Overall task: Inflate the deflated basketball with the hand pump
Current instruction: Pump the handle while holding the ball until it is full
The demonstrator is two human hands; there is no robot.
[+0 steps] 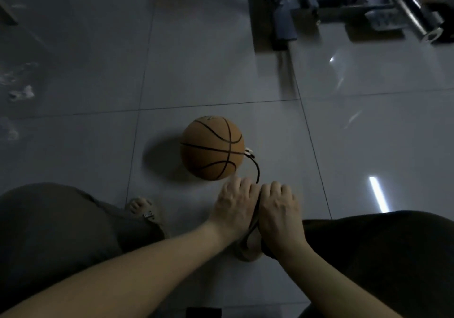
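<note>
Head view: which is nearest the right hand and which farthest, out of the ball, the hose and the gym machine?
1. Hose, just ahead of the right hand.
2. Ball, ahead and to the left.
3. Gym machine, far off, top right.

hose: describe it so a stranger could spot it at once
Find the orange basketball on the grey tiled floor. From its right side a thin black hose curves down between the left hand and right hand. It's the only cord, with a white fitting at the ball end.

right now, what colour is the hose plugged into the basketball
The hose is black, with a white fitting at the basketball; seen in the head view.
</note>
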